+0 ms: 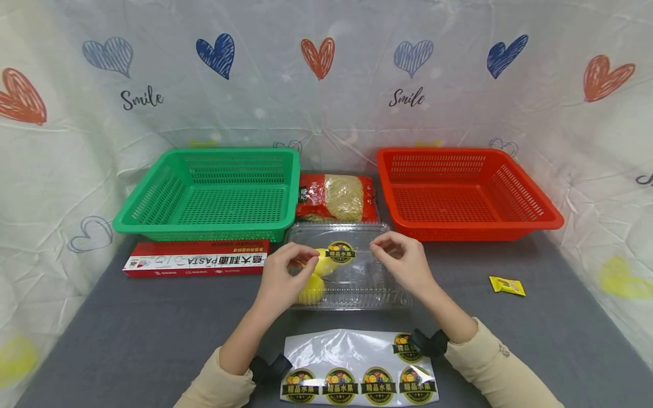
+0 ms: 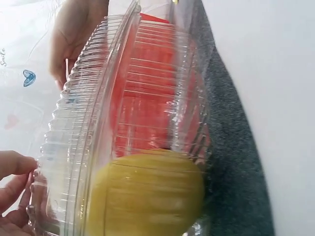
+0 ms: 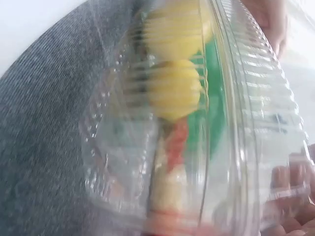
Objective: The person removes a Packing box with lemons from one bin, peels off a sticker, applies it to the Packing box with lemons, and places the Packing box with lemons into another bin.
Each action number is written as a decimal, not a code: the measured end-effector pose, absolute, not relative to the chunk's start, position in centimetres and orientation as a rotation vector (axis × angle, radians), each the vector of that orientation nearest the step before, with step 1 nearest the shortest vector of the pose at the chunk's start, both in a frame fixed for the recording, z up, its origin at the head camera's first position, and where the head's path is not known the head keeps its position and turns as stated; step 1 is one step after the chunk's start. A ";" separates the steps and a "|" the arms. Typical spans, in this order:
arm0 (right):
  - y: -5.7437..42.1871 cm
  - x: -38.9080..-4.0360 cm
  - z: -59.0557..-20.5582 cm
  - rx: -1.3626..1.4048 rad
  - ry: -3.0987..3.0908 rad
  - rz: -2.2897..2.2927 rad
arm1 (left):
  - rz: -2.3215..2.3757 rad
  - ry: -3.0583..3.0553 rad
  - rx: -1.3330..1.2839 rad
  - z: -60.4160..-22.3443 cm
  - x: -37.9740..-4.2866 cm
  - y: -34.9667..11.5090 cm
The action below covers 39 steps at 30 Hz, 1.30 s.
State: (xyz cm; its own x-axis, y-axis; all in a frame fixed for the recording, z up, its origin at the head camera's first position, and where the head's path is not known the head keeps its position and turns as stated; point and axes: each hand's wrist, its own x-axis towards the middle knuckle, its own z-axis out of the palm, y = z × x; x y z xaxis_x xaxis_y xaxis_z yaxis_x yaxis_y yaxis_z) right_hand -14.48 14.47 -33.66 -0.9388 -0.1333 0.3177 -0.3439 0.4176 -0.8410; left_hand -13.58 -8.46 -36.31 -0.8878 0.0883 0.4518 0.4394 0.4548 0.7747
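A clear plastic clamshell box stands closed with two yellow fruits at its left end. On its lid lies a round black-and-gold sticker with fruit pictures. My left hand is just left of the sticker, thumb and forefinger bent close together over the lid. Above the lid's right side, my right hand has loosely bent fingers, apart from the sticker. Through the ribbed plastic, the left wrist view shows a yellow fruit up close. A sheet of matching stickers lies in front of the box.
Behind are a green basket on the left and a red basket on the right. A red bag of noodles lies between them. A pasta box lies left, a small yellow packet right.
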 end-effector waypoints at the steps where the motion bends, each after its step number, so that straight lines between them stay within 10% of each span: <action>1: 14.6 -14.2 -33.3 0.418 -2.468 1.517 | -1.406 -2.347 -0.442 -36.4 -13.6 -8.5; 39: 26.1 -16.4 -37.1 -0.055 -2.299 1.940 | -1.812 -2.487 -0.156 -38.6 -13.1 -10.2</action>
State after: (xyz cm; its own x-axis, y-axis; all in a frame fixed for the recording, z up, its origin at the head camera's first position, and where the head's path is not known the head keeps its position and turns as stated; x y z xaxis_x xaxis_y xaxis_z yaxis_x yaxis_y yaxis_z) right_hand -16.36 26.14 -37.09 -0.9905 0.1134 0.0780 -0.0578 0.1712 -0.9835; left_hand -13.07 -10.23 -38.63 -0.9930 0.0461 0.1087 0.1176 0.3038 0.9455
